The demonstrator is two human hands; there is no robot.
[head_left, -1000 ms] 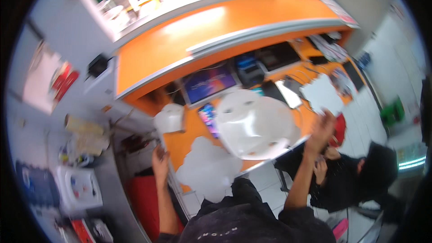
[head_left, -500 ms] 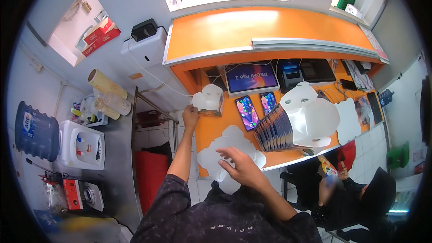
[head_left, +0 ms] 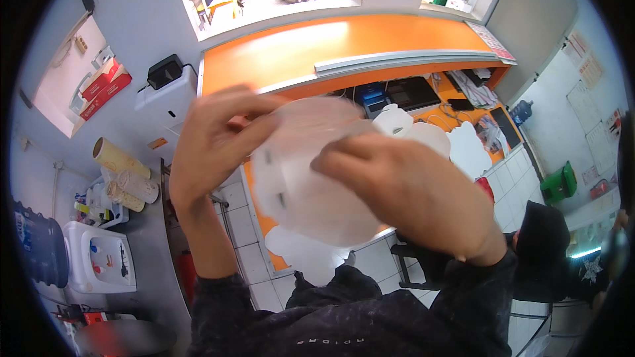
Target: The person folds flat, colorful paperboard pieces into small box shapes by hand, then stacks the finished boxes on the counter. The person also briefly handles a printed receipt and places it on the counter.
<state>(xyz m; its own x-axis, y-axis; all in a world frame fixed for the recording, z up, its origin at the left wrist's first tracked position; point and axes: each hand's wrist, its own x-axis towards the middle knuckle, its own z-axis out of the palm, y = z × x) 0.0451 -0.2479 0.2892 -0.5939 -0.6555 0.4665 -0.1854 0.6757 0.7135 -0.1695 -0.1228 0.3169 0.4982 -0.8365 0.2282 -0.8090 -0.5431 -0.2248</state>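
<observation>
White carton [head_left: 311,201], blurred, held above bench [head_left: 266,220] between both hands: left hand [head_left: 221,139] pinching upper-left edge, right hand [head_left: 403,192] fingers bunched on its face. Carton blank [head_left: 304,251] overhangs front edge; open floor [head_left: 248,261] left.

Bright daylight enters by the far window [head_left: 271,1], its outdoor scene washed nearly white; glare streaks the left part of the upper orange surface [head_left: 403,33]; a cool light strip [head_left: 585,260] glows at right; motion blur smears the left fingers [head_left: 254,140], right fingers [head_left: 347,157] and white card [head_left: 321,218]; fisheye distortion bows straight edges toward a black rim
</observation>
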